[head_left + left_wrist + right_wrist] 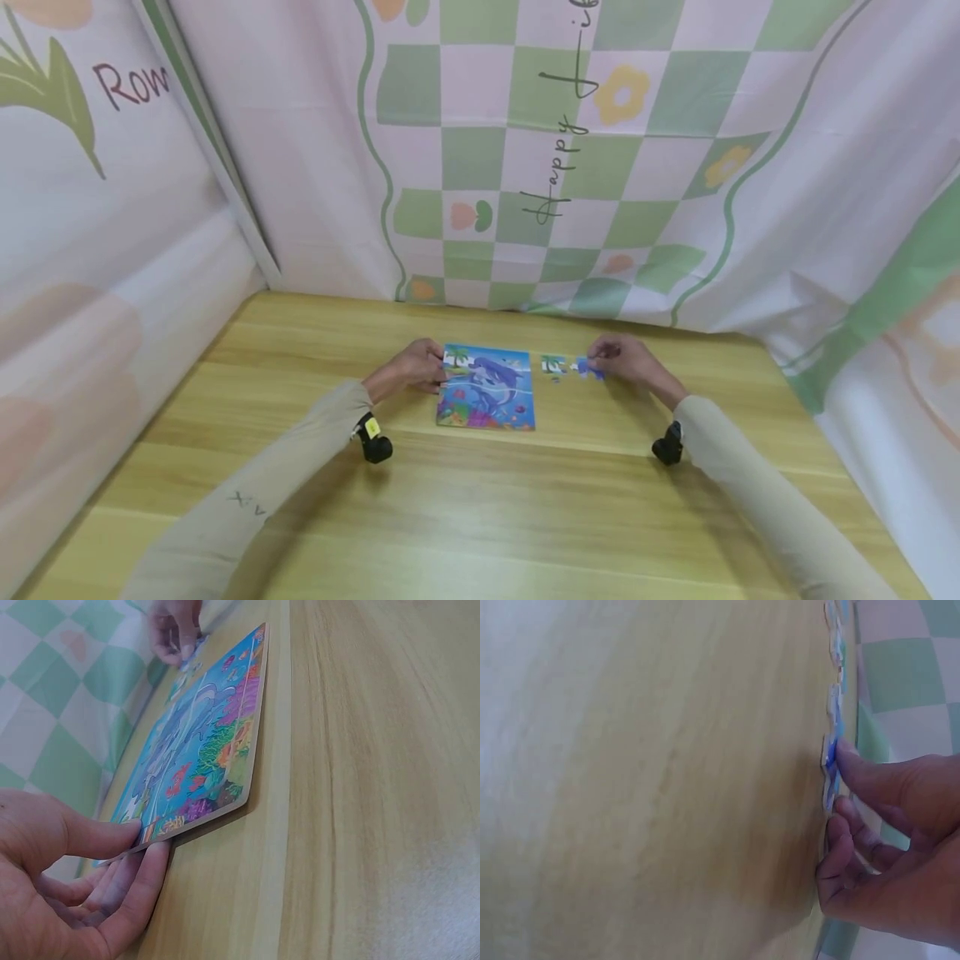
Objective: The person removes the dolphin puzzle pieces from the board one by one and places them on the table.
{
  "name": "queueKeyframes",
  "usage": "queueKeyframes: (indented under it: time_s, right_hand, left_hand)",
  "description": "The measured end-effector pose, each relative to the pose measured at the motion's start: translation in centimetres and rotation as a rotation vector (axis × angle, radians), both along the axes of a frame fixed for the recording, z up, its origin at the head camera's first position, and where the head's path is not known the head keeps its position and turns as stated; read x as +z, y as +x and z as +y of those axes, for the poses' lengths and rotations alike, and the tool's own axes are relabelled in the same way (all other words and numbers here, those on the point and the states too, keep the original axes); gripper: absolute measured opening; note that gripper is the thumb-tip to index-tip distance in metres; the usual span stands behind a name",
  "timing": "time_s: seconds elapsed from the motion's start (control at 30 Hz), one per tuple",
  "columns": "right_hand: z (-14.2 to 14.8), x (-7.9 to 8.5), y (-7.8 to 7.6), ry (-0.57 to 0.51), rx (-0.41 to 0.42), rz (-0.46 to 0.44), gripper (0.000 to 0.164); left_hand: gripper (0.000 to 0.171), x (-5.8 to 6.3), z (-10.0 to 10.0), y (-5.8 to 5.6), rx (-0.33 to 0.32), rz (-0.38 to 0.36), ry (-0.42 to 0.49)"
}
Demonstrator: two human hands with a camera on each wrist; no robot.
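A picture board [487,390] with a dolphin and corals lies on the wooden table. My left hand [422,365] grips its left edge, thumb on the printed face and fingers beneath, as the left wrist view shows. To the right of the board, a blue-and-purple jigsaw piece [591,368] is at the fingertips of my right hand [621,357]. In the right wrist view the thumb presses on this jigsaw piece [830,761], with the other fingers curled at its near end. Another jigsaw piece [553,365], with a palm tree on it, lies between the board and the right hand.
The wooden table [480,517] stretches toward me. A green-and-white checked curtain [540,183] hangs along its far edge, and a pale printed sheet [112,275] stands at the left. Each wrist carries a small black camera [375,442].
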State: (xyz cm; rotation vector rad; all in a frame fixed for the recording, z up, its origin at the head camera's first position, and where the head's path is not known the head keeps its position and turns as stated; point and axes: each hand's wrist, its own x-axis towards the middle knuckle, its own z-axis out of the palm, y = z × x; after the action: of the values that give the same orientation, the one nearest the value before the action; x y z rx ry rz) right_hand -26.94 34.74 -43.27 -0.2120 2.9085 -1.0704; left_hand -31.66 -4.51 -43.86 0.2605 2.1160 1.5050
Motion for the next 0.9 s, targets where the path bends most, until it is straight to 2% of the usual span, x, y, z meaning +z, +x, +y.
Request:
queueKeyframes:
  time_s: [0.17,0.4,0.7,0.9]
  right_hand:
    - [0.00,-0.10,-0.15,0.013,-0.001,0.011,0.018]
    - [0.03,0.14,-0.10,0.019,-0.023,-0.025,0.020]
    - [0.43,0.31,-0.19,0.031,-0.002,-0.062,0.021]
    - [0.37,0.60,-0.18,0.036,-0.003,-0.051,0.018]
  left_hand:
    - [0.036,0.02,0.09,-0.01,-0.003,0.007,-0.009]
    - [0.035,0.09,0.08,-0.02,-0.009,-0.007,0.007]
    - [0.038,-0.17,-0.08,-0.11,-0.001,-0.022,-0.014]
    - [0.036,-0.15,0.14,-0.12,0.000,-0.016,-0.015]
